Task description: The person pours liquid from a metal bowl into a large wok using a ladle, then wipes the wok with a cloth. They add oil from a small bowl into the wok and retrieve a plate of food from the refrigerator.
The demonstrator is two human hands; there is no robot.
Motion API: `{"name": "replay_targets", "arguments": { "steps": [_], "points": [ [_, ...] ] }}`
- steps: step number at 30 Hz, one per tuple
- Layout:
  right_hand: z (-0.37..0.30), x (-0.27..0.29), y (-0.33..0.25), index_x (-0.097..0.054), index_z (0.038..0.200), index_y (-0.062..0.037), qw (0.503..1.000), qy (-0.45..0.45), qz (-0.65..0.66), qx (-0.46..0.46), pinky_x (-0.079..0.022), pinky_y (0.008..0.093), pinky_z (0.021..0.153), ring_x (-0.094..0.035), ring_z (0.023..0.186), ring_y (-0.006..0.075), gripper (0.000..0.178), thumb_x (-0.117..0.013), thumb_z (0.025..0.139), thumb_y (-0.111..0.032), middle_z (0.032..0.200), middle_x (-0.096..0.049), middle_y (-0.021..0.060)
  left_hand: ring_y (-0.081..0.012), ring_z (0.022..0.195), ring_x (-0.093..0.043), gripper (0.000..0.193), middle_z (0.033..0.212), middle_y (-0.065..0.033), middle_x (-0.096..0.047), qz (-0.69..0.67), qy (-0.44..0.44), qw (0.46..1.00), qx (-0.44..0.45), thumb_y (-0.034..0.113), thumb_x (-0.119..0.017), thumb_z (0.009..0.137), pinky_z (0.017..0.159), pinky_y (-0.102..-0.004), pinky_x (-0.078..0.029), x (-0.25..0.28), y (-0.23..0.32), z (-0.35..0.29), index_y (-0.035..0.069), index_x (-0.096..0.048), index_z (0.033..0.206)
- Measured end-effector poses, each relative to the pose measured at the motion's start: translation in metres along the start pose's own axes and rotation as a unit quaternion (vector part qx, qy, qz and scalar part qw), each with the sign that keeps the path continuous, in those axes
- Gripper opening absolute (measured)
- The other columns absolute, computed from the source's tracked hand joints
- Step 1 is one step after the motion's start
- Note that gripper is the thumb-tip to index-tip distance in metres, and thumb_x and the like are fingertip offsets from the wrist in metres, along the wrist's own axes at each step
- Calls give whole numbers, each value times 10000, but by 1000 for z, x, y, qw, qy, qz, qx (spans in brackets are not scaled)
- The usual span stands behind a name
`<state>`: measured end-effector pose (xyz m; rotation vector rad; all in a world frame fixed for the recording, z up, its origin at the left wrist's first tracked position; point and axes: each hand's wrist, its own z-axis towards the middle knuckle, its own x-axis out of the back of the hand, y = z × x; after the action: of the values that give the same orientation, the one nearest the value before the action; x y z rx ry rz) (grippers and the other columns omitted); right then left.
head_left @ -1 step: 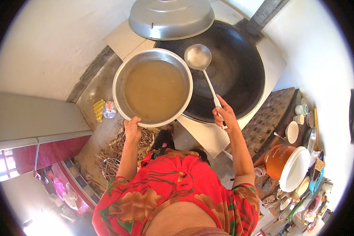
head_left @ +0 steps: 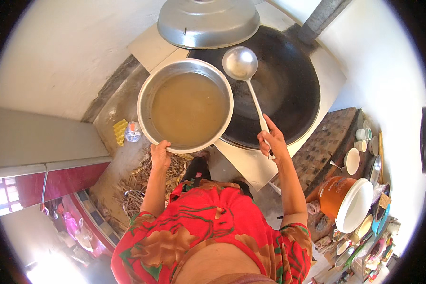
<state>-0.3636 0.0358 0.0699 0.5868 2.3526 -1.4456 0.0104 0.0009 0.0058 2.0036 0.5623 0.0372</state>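
Observation:
My left hand (head_left: 161, 154) is closed on the near-left rim of a wide metal basin (head_left: 145, 110). Cloudy yellowish-brown liquid (head_left: 187, 109) fills part of it. The basin is held beside the left edge of a large dark wok (head_left: 288, 90), overlapping it in view. In my right hand (head_left: 273, 138) is the pale handle of a metal ladle (head_left: 240, 63). Its round bowl hangs over the wok, just right of the basin's rim, and its inside looks shiny, with no liquid that I can make out. A dark, bare surface shows inside the wok.
A big metal lid (head_left: 208, 28) rests at the wok's far left side. Dry stalks (head_left: 137, 182) lie on the floor at left, near a yellow item (head_left: 120, 132) and a plastic bag (head_left: 133, 132). At right stand an orange bucket (head_left: 332, 195), bowls (head_left: 351, 161) and a brick surface (head_left: 319, 142).
The ladle's bowl has shifted slightly right and tilted; its inside looks shinier, where it looked whitish before. The basin stays in my left hand, almost unmoved.

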Motion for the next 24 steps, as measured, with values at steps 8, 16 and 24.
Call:
{"name": "replay_targets", "arguments": {
  "steps": [8, 16, 24],
  "points": [
    [-23, -24, 6, -274, 1410, -149, 976, -13, -208, 66, -337, 199, 363, -387, 421, 41, 623, -488, 844, 2, 669, -470, -10, -163, 616, -585, 230, 759, -46, -579, -32, 0, 999, 3, -64, -525, 669, 525, -285, -515, 2, -2, -1, -22, -539, 895],
    [18, -1, 15, -300, 1406, -191, 947, 104, -285, 111, -380, 227, 409, -414, 455, 64, 611, -481, 843, -34, 643, -492, 3, -167, 609, -582, 199, 751, -46, -572, -47, 38, 998, 0, -57, -539, 661, 490, -301, -509, -10, 4, -9, -25, -535, 857],
    [79, 81, 32, -300, 1393, -122, 861, 257, -438, 6, -401, 271, 362, -465, 441, 121, 591, -467, 836, -19, 629, -519, 53, -204, 716, -564, 234, 811, -83, -554, -39, 39, 998, 19, -64, -561, 638, 570, -384, -506, -8, 3, -5, -18, -519, 863]
  ]
}}
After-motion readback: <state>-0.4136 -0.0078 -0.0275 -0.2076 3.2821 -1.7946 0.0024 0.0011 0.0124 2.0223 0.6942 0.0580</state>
